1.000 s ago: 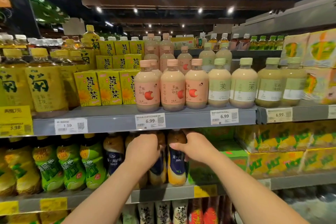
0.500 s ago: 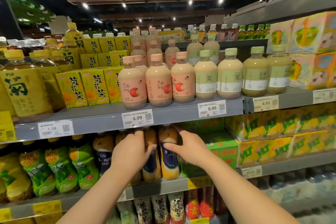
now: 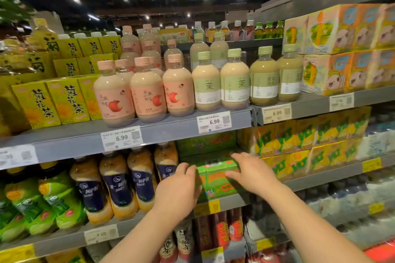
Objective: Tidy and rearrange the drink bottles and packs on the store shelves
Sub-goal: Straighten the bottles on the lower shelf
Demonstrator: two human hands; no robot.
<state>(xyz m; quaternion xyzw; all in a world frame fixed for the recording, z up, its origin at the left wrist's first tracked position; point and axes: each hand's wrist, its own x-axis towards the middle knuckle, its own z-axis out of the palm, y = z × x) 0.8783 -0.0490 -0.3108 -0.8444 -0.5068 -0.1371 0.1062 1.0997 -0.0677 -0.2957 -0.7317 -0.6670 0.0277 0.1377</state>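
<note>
2 bare forearms, left hand [image 3: 178,193] and right hand [image 3: 254,174] ungloved.

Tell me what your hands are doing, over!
Left hand and right hand open, fingers on either side of the green pack. Pack sits on the middle shelf. Nothing in the way.

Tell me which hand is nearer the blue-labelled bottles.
Left. The left hand sits just right of the blue-labelled bottles; the right hand is farther right, across the green pack.

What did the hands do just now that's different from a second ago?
Both hands let go of the navy-label bottles and moved right. The left hand and right hand now flank the green pack, fingers spread at its sides. The bottles stayed standing on their shelf.
</note>
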